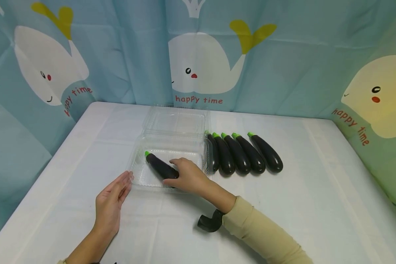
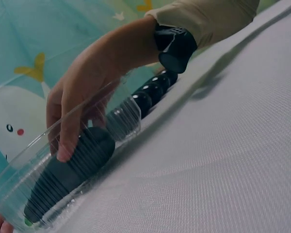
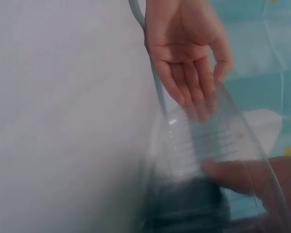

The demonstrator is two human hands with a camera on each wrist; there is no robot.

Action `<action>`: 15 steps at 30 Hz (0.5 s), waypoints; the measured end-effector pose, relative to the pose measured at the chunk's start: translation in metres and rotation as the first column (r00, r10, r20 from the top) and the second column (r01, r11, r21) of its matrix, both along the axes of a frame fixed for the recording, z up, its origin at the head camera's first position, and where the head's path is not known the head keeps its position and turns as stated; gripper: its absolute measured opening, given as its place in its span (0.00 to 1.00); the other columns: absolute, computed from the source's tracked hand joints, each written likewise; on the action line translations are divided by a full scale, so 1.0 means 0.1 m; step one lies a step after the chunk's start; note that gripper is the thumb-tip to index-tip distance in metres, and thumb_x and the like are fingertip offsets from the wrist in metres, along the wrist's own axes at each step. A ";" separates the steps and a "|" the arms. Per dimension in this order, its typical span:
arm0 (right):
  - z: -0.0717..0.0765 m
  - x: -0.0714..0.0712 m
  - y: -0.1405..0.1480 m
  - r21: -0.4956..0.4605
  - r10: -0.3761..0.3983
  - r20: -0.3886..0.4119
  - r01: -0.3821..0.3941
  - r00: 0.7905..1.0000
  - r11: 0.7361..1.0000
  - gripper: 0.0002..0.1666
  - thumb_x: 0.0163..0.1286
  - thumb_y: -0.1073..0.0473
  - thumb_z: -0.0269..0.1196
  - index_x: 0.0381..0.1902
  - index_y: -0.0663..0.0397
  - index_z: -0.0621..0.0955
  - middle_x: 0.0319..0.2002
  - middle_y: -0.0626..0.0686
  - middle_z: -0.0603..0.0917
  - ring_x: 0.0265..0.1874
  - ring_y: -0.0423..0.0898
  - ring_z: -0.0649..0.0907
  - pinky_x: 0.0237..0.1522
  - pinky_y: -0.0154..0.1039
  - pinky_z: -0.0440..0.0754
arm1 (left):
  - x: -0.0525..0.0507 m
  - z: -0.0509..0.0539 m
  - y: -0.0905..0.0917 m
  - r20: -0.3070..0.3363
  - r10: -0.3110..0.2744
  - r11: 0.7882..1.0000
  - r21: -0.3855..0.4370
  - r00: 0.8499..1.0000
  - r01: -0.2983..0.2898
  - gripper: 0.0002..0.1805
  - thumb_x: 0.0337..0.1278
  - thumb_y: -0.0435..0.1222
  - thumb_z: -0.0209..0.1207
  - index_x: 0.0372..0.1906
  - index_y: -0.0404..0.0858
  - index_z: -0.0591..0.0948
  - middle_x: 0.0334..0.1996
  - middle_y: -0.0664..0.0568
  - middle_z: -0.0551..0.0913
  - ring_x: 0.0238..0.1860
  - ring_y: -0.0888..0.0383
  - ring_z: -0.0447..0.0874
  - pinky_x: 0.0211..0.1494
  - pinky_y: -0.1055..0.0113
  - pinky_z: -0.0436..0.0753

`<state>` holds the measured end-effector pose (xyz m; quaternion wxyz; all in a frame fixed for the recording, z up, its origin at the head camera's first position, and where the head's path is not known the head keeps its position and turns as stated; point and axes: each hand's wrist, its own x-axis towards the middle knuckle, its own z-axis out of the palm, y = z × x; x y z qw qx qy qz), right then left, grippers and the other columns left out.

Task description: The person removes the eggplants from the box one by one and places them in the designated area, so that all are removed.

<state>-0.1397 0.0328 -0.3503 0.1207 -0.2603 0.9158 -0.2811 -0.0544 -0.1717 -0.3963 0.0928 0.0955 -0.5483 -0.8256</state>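
A clear plastic box (image 1: pixel 136 179) lies with its hinged lid (image 1: pixel 178 119) folded back. Inside it, one dark purple eggplant (image 1: pixel 161 167) with a green tip rests at a slant. My right hand (image 1: pixel 189 176) reaches over the front right of the box, thumb and fingers astride the eggplant's thick end. In the left wrist view, the right thumb (image 2: pixel 65 151) lies against the eggplant (image 2: pixel 70 172), seen through the box wall. My left hand (image 1: pixel 112 200) touches the box's front left corner, and its fingers (image 3: pixel 182 82) look nearly straight in the right wrist view.
Just right of the box lies a row of several eggplants (image 1: pixel 239 156), the leftmost partly behind its wall; the rightmost one (image 1: pixel 267 152) sits slightly apart. A black device (image 1: pixel 209 222) is on the right wrist. White cloth (image 1: pixel 310 205) covers the table, and a whale-print curtain (image 1: pixel 135 55) hangs behind.
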 end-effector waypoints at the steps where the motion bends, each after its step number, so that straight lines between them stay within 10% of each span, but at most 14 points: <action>1: 0.00 0.00 -0.01 -0.005 -0.002 0.000 0.002 1.000 1.000 0.35 0.57 0.49 0.68 0.56 0.65 0.73 0.47 0.57 0.80 0.44 0.46 0.78 0.44 0.37 0.77 | 0.00 0.00 0.00 -0.002 0.000 1.000 0.001 1.000 0.000 0.25 0.66 0.33 0.50 0.59 0.18 0.64 0.49 0.54 0.80 0.53 0.61 0.76 0.55 0.70 0.73; 15: 0.25 0.04 0.25 -0.200 -0.114 -0.015 0.109 0.993 0.974 0.30 0.58 0.53 0.66 0.56 0.60 0.75 0.48 0.53 0.80 0.40 0.43 0.79 0.38 0.37 0.79 | 0.01 0.00 0.00 0.019 -0.002 1.000 0.000 1.000 0.002 0.26 0.66 0.35 0.51 0.59 0.19 0.64 0.50 0.54 0.80 0.53 0.61 0.76 0.55 0.70 0.72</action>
